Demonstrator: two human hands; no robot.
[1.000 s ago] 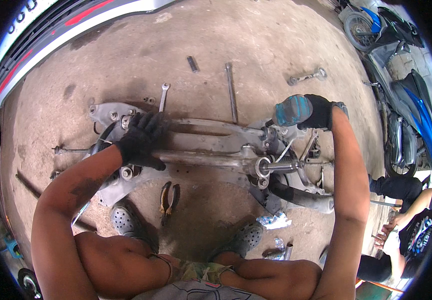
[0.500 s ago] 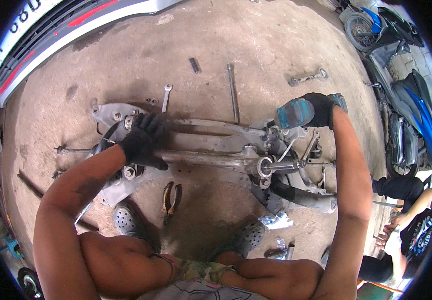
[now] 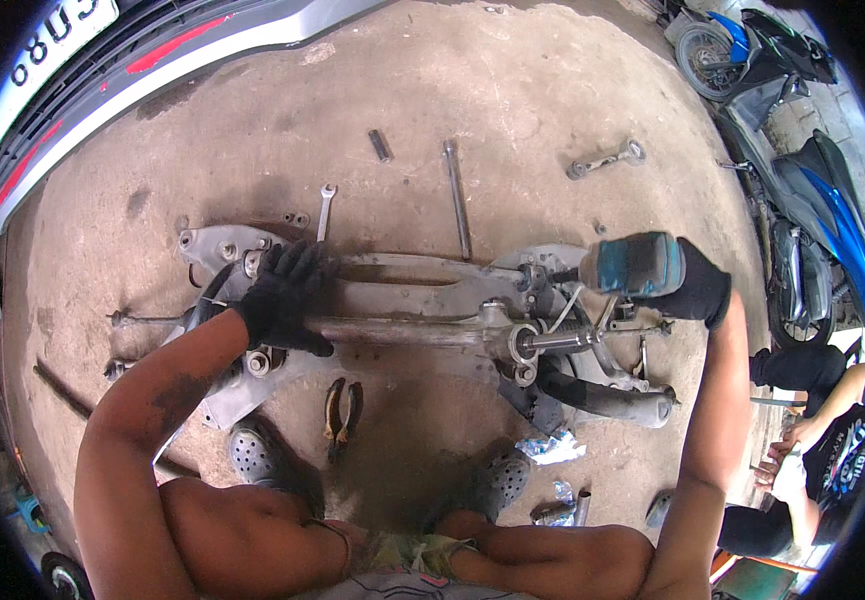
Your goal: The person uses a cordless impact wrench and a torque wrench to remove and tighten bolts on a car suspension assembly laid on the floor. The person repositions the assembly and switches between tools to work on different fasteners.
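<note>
A grey metal car subframe (image 3: 404, 297) lies across the floor in front of me, with a steering rack (image 3: 392, 331) along its near side. On its left part rests my left hand (image 3: 287, 297) in a black glove, fingers stretched over the metal and thumb apart along the rack. My right hand (image 3: 702, 285), also gloved, is closed on a teal and black cordless impact wrench (image 3: 635, 266). The tool's nose points left, toward the bolted joint (image 3: 534, 280) at the subframe's far right. Whether it touches a bolt I cannot tell.
Beyond the subframe lie a combination wrench (image 3: 326, 212), a long bar (image 3: 457, 200), a dark socket (image 3: 379, 145) and a link arm (image 3: 605, 160). Pliers (image 3: 342, 415) lie between my feet. A car bumper (image 3: 182, 62) stands far left, motorbikes (image 3: 812, 190) right, a seated person (image 3: 802, 450) near right.
My right hand has come nearer and slightly right with the impact wrench, which has turned more level. The left hand stays on the subframe. The view has shifted slightly.
</note>
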